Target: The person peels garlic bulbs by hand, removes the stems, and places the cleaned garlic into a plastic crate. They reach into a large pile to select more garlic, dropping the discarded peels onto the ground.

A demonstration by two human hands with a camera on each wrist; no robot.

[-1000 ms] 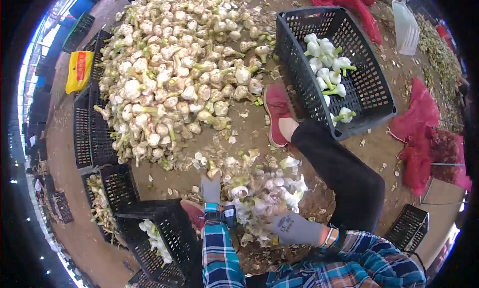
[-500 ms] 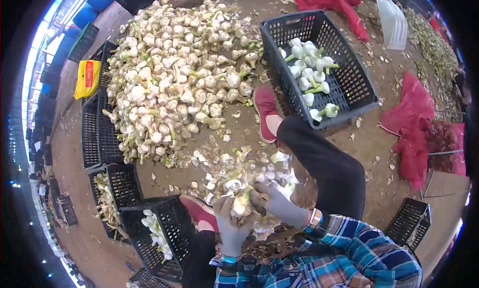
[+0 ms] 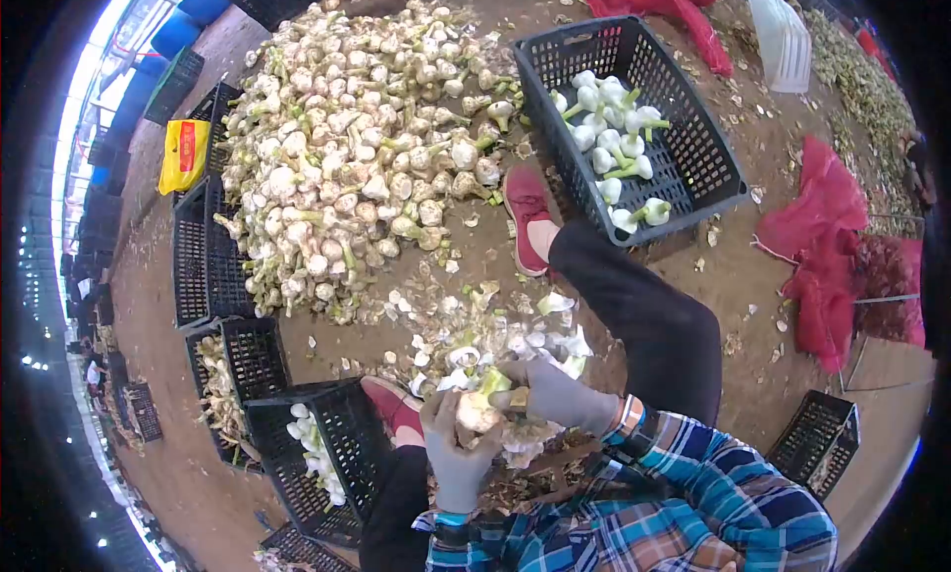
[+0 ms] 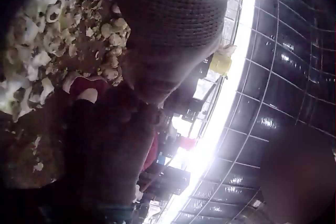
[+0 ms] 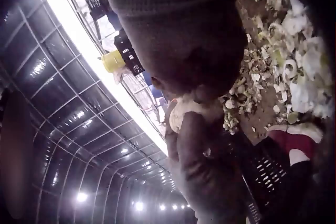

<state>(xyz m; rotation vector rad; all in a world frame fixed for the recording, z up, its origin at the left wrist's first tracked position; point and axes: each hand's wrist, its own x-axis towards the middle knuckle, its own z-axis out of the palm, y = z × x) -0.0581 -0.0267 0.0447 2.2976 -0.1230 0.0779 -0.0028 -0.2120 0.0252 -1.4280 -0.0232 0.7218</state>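
Note:
A garlic bulb (image 3: 477, 412) with a green-white stem stub is between my two gloved hands, low in the head view. My left hand (image 3: 460, 465) holds the bulb from below and the left, fingers curled round it. From the right, my right hand (image 3: 563, 395) pinches at the bulb's stem side, its fingers bent. Loose pale skin hangs beside the bulb. In the right wrist view the bulb (image 5: 184, 111) shows as a pale round patch between dark gloved fingers. Gloves hide most of it in the left wrist view.
A big heap of garlic (image 3: 347, 166) lies ahead. A black crate (image 3: 693, 176) at the right holds peeled white bulbs; another crate (image 3: 347, 453) at the left holds more. Peeled skins (image 3: 495, 334) litter the ground between my feet. Red net bags (image 3: 822, 245) lie far right.
My left hand has brought a bulb back from the heap's near edge, and my right hand has come up from the skins to meet it. The bulb's green stem now shows more.

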